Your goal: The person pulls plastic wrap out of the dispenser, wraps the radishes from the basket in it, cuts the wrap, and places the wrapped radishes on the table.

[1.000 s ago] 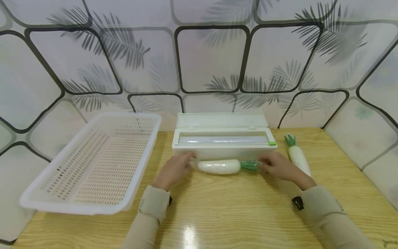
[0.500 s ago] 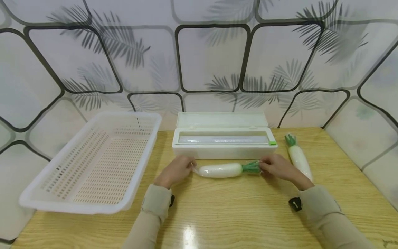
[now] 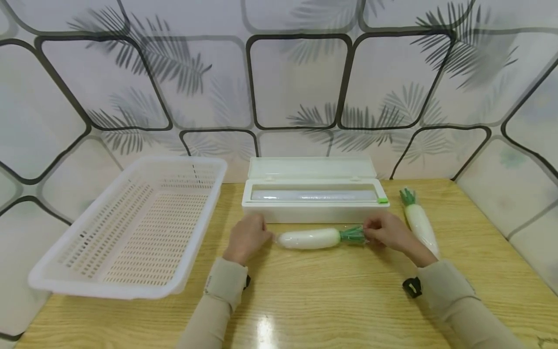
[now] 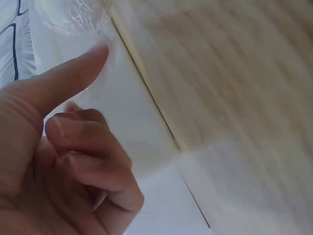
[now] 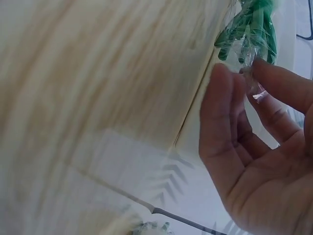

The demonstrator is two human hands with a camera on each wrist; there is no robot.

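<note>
A white radish (image 3: pixel 309 239) with green leaf stubs (image 3: pixel 352 235), wrapped in clear cling film, lies crosswise on the wooden table. At its root end is my left hand (image 3: pixel 247 238); the left wrist view shows the thumb (image 4: pixel 78 76) straight, its tip against the crumpled film (image 4: pixel 80 17), and the fingers (image 4: pixel 93 156) curled with nothing between them. By the leaves, my right hand (image 3: pixel 388 232) pinches the twisted film end (image 5: pixel 252 81) between thumb and fingers. Just behind the radish stands a white cling film dispenser (image 3: pixel 314 213), lid up, roll (image 3: pixel 314 195) visible inside.
A second film-wrapped radish (image 3: pixel 420 225) lies to the right, beyond my right hand. On the left stands a large white perforated basket (image 3: pixel 174 271). A patterned wall covering (image 3: pixel 301 82) rises behind and at both sides of the wooden table (image 3: pixel 314 300).
The radish has come slightly toward me, away from the dispenser. My left hand has gone from fingering the film end to touching it with the thumb. My right hand keeps its pinch.
</note>
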